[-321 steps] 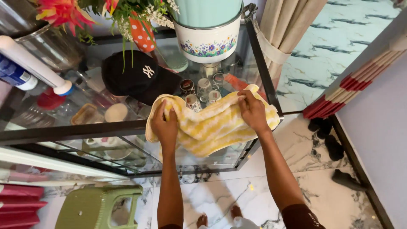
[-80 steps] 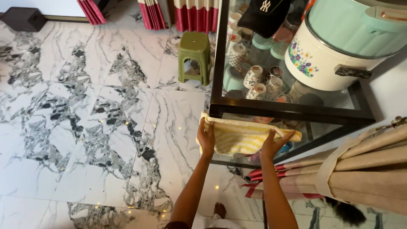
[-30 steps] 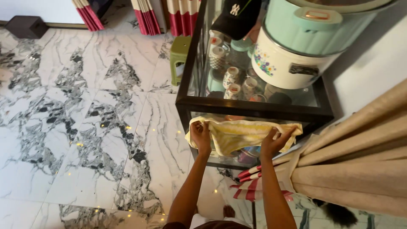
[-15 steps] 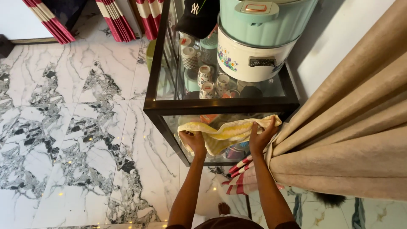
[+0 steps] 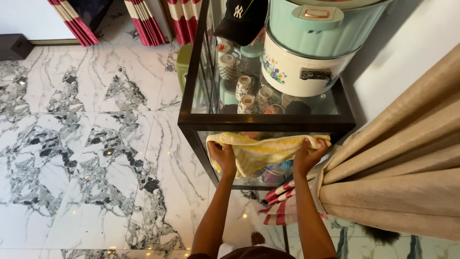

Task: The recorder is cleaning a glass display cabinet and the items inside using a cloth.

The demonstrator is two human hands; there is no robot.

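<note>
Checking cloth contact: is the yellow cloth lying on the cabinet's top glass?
No. The yellow cloth is pressed against the cabinet's side glass, below the top frame, by the left hand and right hand.

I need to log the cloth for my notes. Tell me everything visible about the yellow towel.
The yellow towel is a soft, terry-looking cloth with pale yellow and white stripes. It is spread wide against the glass end panel of the black-framed cabinet, just under the top frame bar, its upper edge bunched and its middle sagging in folds. The left hand presses its left end and the right hand grips its right end, near the beige curtain. Cups show through the glass behind it.
</note>
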